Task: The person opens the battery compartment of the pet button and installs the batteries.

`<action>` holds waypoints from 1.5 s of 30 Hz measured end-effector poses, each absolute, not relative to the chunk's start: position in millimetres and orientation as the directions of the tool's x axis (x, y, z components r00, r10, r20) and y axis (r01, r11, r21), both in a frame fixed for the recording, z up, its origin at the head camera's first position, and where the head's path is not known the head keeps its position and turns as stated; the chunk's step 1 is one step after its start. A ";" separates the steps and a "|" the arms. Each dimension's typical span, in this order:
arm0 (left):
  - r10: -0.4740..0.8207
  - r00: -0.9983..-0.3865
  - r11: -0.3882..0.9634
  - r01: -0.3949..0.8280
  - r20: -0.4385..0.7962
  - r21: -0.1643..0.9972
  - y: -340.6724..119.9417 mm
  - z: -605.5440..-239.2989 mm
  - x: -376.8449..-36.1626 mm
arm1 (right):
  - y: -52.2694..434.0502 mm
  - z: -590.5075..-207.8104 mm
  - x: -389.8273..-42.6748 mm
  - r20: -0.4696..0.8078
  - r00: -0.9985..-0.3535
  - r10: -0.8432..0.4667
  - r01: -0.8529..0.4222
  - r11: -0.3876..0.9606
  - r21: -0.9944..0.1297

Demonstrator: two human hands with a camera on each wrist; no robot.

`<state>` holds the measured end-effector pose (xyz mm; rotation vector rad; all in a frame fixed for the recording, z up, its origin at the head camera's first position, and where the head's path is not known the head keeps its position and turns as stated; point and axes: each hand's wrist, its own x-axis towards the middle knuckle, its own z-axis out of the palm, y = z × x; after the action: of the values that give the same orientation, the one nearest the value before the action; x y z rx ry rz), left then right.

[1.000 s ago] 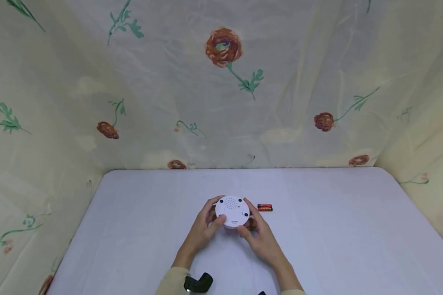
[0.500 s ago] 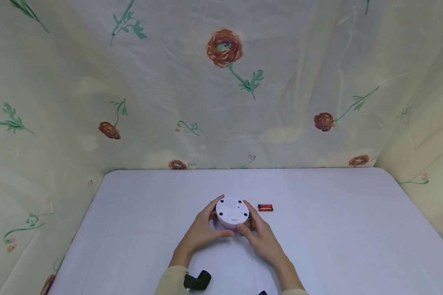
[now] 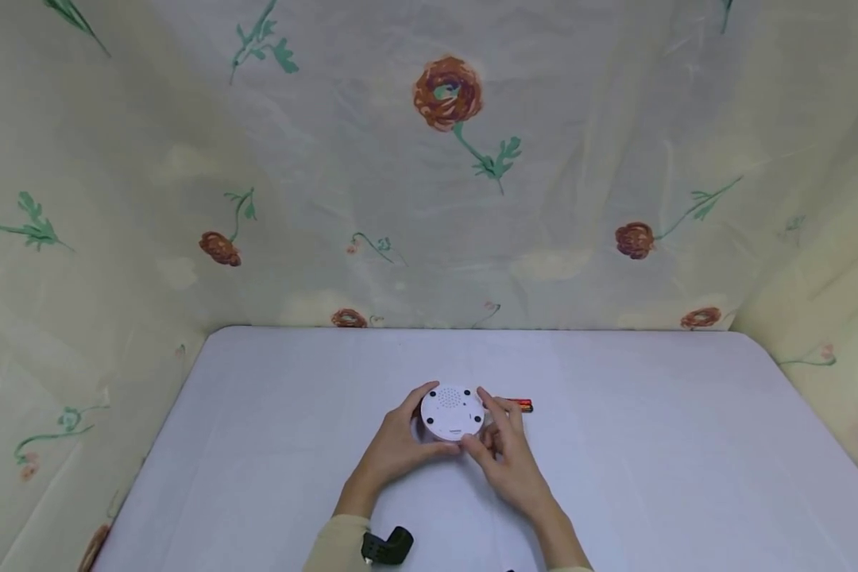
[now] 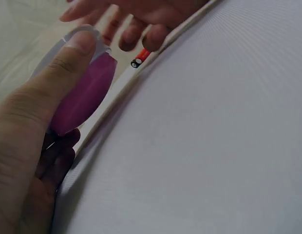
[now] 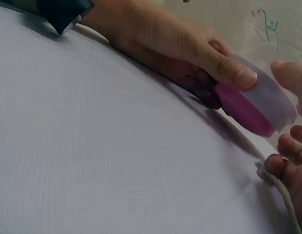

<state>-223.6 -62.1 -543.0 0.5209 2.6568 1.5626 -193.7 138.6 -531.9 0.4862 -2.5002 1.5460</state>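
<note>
A round white device (image 3: 452, 413) with a patch of speaker holes and several black feet faces up toward the head camera. Its other side is purple, as the left wrist view shows. My left hand (image 3: 392, 446) grips it by the edge, thumb on the near rim and fingers round the far left side. My right hand (image 3: 506, 459) is at the device's right side, index finger and thumb spread around the rim. In the left wrist view its fingers (image 4: 157, 38) look loosely bent and apart from the device. Red-and-black batteries (image 3: 523, 405) lie behind the right hand, partly hidden.
A white-covered table (image 3: 272, 413) spreads out beneath both hands. A flower-printed cloth (image 3: 543, 214) hangs along its back and sides. A black device (image 3: 388, 546) is worn on the left wrist.
My left thumb has moved off the device's face to its near rim. The right hand's fingers have shifted outward and now cover part of the batteries.
</note>
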 end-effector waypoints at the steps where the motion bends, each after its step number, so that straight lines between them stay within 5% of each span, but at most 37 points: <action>1: 0.293 -0.944 0.453 0.278 0.154 0.847 -62.6 -543.3 -223.4 | 137.8 -531.4 -193.2 0.326 -0.928 -0.181 -0.373 0.420 -0.827; 12: 0.327 -0.928 0.495 0.331 0.181 0.803 -61.9 -544.1 -226.1 | 133.8 -515.9 -194.8 0.452 -0.847 -0.278 -0.525 0.562 -0.639; 27: 0.329 -0.930 0.497 0.320 0.166 0.807 -62.7 -544.3 -223.4 | 139.5 -474.5 -208.6 0.308 -0.753 -0.581 -0.655 0.706 -0.270; 45: 0.309 -0.935 0.484 0.310 0.172 0.818 -60.5 -541.1 -223.4 | 136.9 -466.2 -212.6 0.285 -0.686 -0.669 -0.723 0.671 -0.167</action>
<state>-223.4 -60.5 -541.1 0.5644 2.7073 1.4930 -212.6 136.9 -466.2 1.1318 -2.6847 0.3962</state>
